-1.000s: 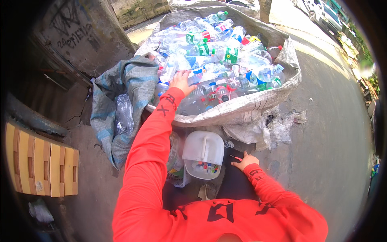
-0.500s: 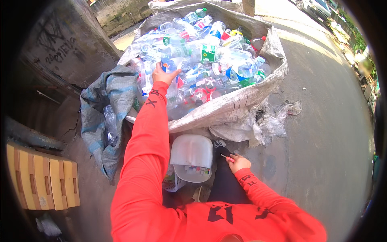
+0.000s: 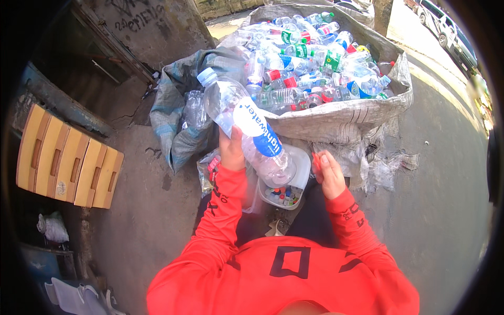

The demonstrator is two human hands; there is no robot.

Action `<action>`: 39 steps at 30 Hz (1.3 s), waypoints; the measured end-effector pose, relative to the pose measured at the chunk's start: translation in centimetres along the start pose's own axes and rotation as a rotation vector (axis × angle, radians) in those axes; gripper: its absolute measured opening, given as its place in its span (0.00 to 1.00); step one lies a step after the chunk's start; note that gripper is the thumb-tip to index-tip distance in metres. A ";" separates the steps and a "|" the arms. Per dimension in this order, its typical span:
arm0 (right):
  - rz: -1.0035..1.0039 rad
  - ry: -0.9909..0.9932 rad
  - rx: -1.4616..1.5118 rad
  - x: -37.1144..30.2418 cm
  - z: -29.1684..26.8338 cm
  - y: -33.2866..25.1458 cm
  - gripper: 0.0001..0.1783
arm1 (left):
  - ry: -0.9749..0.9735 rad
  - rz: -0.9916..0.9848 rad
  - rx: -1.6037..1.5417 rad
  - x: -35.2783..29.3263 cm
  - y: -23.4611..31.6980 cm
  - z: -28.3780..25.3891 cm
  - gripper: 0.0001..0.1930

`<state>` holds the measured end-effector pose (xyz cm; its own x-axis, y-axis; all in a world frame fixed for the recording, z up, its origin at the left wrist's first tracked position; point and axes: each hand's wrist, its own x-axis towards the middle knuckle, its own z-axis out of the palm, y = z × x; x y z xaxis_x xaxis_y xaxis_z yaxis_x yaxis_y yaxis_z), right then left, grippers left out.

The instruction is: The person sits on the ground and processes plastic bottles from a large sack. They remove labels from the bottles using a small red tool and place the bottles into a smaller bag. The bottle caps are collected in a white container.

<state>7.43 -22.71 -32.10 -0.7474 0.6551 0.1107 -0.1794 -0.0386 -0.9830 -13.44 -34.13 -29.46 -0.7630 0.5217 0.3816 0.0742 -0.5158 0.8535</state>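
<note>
My left hand (image 3: 231,149) is closed around the lower side of a large clear plastic bottle (image 3: 223,97). The bottle has a light blue cap and a blue and white label, and leans with its cap up and to the left. In my right hand (image 3: 332,177), to the right of the bottle's base, is a small red-handled tool (image 3: 316,161); its tip cannot be made out. Below the bottle stands a translucent white tub (image 3: 303,164) with several colored bottle caps (image 3: 283,197) inside. Beyond my hands, a big white woven sack (image 3: 346,126) is heaped with plastic bottles (image 3: 294,68).
A grey-blue sack (image 3: 173,113) holding clear plastic slumps left of the big sack. Farther left are a yellow-brown slatted crate (image 3: 65,160) and a concrete wall (image 3: 157,29). Torn sacking (image 3: 386,168) lies on the pavement at right; vehicles (image 3: 446,31) stand far right.
My left hand has drawn the bottle out of the heap and back toward me, over the tub. The right hand has risen near the bottle's base with the red-handled tool. The view has shifted.
</note>
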 end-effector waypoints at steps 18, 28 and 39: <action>-0.104 -0.391 -0.484 -2.4 11.1 -7.0 0.18 | 0.209 0.383 0.232 -5.3 6.8 -2.6 0.41; 0.127 -0.260 -0.776 -5.2 2.8 4.3 0.17 | 0.154 0.225 -0.266 -1.9 8.0 -5.2 0.33; -0.371 -0.278 -0.513 -1.6 8.3 -4.2 0.37 | 0.022 -0.167 -0.538 -3.5 6.7 -1.9 0.35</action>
<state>4.10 -29.89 -26.90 -0.8438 0.3354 0.4190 -0.1808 0.5573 -0.8104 -11.45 -40.71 -25.78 -0.7497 0.6149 0.2447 -0.3821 -0.7041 0.5986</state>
